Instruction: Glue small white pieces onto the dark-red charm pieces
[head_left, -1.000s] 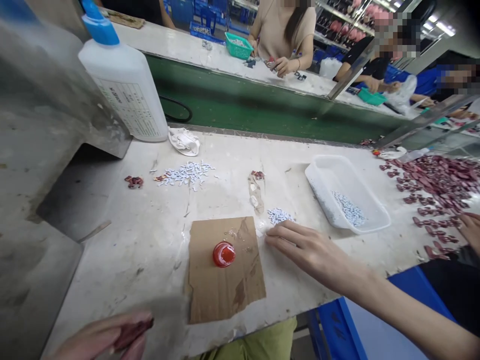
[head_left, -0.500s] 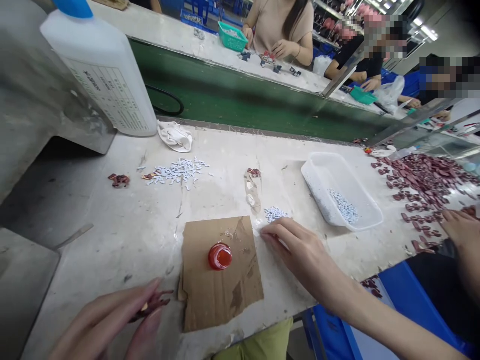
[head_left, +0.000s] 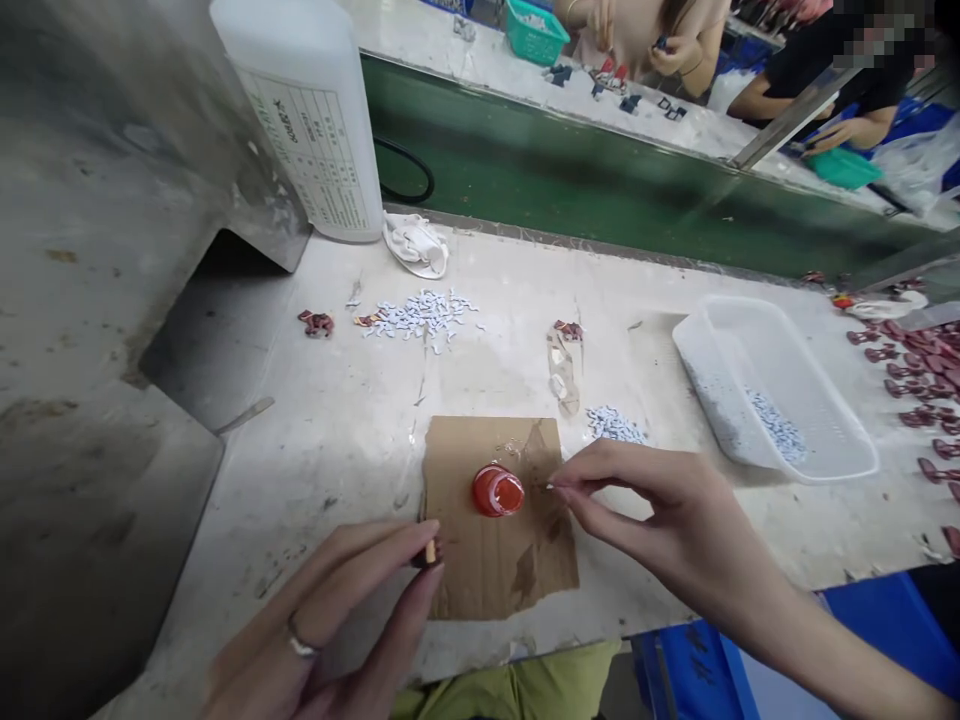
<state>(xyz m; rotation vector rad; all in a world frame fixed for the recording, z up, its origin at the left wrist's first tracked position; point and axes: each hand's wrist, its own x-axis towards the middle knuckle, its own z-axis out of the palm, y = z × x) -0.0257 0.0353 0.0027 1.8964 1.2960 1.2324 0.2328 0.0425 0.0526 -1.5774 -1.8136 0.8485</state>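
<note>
Noting left hand (head_left: 322, 610) pinching a small dark piece (head_left: 429, 553) at the cardboard sheet (head_left: 469, 590); right hand (head_left: 675, 510) pinched narrow, hold unclear, beside the red cap (head_left: 498, 491); plastic tray (head_left: 720, 400) stands beyond on the tabletop (head_left: 337, 470).

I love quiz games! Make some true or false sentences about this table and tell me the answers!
1. The left hand pinches a small dark piece. True.
2. The red cap sits on torn cardboard. True.
3. The white plastic tray is full of dark red pieces. False: it holds small pale pieces.
4. The right hand is holding the white bottle. False: its fingertips pinch together beside the red cap, away from the bottle.
</note>
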